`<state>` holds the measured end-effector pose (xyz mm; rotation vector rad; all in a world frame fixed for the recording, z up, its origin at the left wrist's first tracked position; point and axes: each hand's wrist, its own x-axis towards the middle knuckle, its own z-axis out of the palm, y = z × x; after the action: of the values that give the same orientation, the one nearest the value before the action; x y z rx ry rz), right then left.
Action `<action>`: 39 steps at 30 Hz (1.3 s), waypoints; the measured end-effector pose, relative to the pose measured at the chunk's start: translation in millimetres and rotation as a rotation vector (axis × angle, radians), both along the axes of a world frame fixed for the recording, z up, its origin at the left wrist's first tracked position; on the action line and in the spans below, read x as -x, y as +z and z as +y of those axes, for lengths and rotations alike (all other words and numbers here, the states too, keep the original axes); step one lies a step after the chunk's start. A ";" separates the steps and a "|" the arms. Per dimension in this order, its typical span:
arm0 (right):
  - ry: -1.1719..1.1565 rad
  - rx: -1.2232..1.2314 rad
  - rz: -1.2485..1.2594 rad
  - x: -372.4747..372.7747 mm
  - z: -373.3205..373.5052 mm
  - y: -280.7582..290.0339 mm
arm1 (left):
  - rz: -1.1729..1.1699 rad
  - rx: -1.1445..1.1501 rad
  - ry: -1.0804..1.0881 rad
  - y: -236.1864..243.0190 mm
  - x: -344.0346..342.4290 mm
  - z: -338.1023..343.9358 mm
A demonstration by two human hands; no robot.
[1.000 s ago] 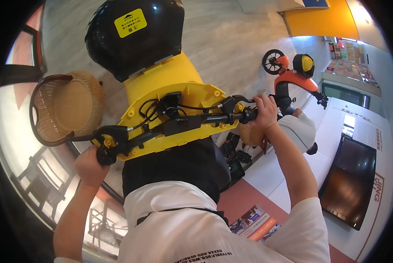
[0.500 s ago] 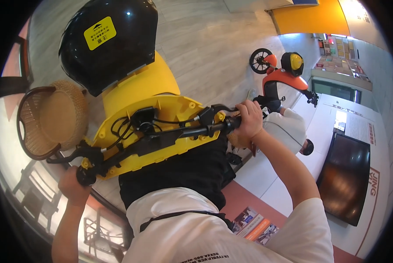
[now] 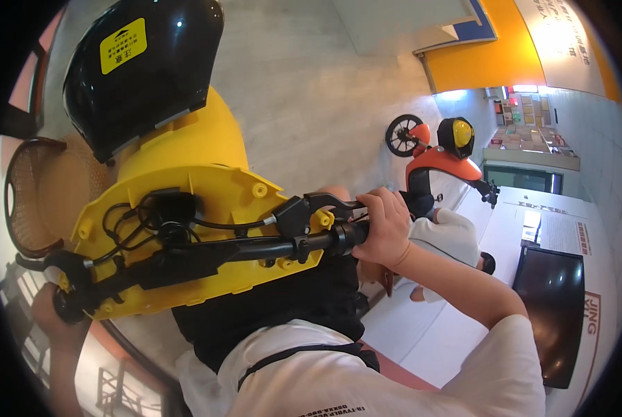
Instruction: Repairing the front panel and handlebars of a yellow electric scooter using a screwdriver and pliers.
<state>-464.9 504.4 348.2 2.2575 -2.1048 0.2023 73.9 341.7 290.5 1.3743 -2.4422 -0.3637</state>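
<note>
Both of my hands grip the black handlebar [image 3: 248, 249] of a yellow electric scooter. My right hand [image 3: 387, 226] is closed round the right grip, with some fingers over the black brake lever [image 3: 328, 200]. At the far left, my left hand [image 3: 45, 309] is closed round the left grip [image 3: 71, 306]; its fingers are partly hidden. Behind the bar, the open yellow front cover [image 3: 227, 182] shows black cables [image 3: 120, 224] and a round black part [image 3: 174, 212]. A black shell [image 3: 151, 83] with a yellow sticker rises at the scooter's front.
A wicker chair [image 3: 57, 184] stands close on the left. To the right, a person in a white shirt [image 3: 446, 240] is beside an orange scooter [image 3: 443, 163]. A dark wall screen [image 3: 550, 316] is farther right. Pale floor [image 3: 297, 90] stretches ahead of the scooter.
The handlebar and scooter front have shifted left in view, the left end lower. My left arm reaches farther left. My right fingers now lie over the brake lever.
</note>
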 end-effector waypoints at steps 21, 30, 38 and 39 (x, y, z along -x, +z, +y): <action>0.016 0.044 -0.107 10.4 18.5 -10.1 | -0.118 0.214 -0.011 -6.4 -2.1 -1.8; -0.030 0.040 -0.147 1.1 23.1 -9.6 | -0.095 0.228 -0.067 -17.8 -14.0 -8.9; -0.013 0.004 -0.118 -3.6 19.6 -1.1 | -0.078 0.217 -0.049 -17.5 -17.8 -9.1; -0.004 -0.021 -0.114 -4.0 17.4 1.1 | -0.063 0.238 -0.046 -19.1 -18.3 -9.1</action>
<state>-460.9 521.8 349.3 2.3050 -2.1758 0.3186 92.1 332.6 271.4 1.2483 -2.4759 -0.0379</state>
